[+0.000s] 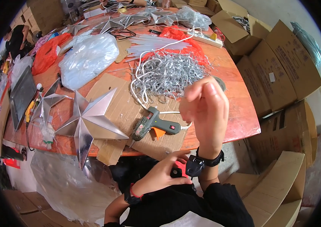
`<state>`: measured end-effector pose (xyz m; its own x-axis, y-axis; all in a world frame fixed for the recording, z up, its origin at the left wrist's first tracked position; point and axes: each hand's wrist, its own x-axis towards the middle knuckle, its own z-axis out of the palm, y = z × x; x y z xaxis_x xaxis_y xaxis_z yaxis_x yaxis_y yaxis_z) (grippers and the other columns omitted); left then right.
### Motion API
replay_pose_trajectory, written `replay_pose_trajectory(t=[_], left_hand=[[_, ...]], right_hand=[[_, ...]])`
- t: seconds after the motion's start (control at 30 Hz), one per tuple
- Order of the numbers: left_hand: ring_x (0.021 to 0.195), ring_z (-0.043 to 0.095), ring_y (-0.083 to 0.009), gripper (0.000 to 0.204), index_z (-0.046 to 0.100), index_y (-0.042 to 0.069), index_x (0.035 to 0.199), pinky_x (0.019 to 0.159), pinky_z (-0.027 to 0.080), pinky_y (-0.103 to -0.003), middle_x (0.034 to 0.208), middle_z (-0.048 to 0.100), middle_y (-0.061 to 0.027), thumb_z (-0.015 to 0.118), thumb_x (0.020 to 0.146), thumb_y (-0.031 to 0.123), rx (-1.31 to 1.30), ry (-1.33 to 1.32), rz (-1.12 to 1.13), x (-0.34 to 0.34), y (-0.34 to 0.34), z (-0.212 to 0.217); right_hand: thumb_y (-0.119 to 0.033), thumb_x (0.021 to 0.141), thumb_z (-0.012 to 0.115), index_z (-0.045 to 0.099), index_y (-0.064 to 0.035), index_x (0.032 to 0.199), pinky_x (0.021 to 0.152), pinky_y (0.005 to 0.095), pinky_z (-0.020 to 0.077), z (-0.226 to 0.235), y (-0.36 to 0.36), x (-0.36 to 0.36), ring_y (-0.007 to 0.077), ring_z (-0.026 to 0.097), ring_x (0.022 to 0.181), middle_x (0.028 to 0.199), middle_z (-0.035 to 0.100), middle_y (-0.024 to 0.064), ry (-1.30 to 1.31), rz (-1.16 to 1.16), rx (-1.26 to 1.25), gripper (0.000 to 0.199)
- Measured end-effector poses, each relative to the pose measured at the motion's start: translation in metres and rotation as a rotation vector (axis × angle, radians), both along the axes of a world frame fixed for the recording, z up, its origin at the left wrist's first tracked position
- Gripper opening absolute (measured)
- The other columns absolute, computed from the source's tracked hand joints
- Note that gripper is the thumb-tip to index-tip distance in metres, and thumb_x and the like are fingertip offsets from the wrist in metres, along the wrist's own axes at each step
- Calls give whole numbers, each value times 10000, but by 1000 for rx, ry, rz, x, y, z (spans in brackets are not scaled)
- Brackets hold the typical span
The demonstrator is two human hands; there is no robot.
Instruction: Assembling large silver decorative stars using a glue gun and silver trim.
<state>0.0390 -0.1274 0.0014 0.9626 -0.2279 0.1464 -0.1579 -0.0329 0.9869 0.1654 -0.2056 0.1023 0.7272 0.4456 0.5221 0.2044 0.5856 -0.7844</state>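
My right hand (207,109) is raised above the table's front edge with its fingers curled in, and nothing shows in them. A black strap with a small black device (195,165) circles my right wrist. Just beside that strap, my left hand (160,174) closes its fingers and thumb around a small red and black object (180,169), partly hidden. A grey-green hot glue gun (156,125) with an orange trigger lies on flattened cardboard (109,104), left of my right hand. A large silver star (85,120) rests left of the glue gun, one point overhanging the table edge.
Silver tinsel (171,73) is heaped behind the glue gun, with its white cord alongside. Translucent glue sticks (149,46), a filled plastic bag (88,56) and more stars (130,20) lie farther back. Cardboard boxes (281,72) stand on the right. Another person (18,38) is at far left.
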Motion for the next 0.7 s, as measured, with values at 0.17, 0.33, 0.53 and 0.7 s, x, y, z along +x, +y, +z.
replay_pose_trajectory(t=[0.17,0.33,0.53,0.7], left_hand=[[901,550,-204,507,430,52,1170,798,428,-296,991,563,-89,667,737,167,256,23,104,-24,35,25],[830,571,-203,295,543,39,1027,755,442,-289,871,594,-70,628,751,96,225,-21,153,-39,60,30],[894,552,-205,218,557,44,976,771,436,-286,959,560,-69,608,779,124,221,-1,59,-35,50,22],[885,553,-213,223,545,29,975,771,435,-285,949,559,-78,598,792,145,184,9,22,-24,38,10]], right_hand=[[-223,917,328,508,-1,798,478,204,337,-5,-18,13,78,405,477,563,447,21,137,101,54,309],[-224,919,330,500,-11,791,465,214,309,-24,-23,21,75,374,469,529,408,5,252,-10,-72,301],[-195,918,339,508,1,774,470,206,317,-19,-15,5,70,389,466,552,445,22,75,-133,-105,296],[-122,894,373,525,27,797,492,203,382,-13,-6,-10,72,465,498,714,576,76,-245,-238,-144,234]])
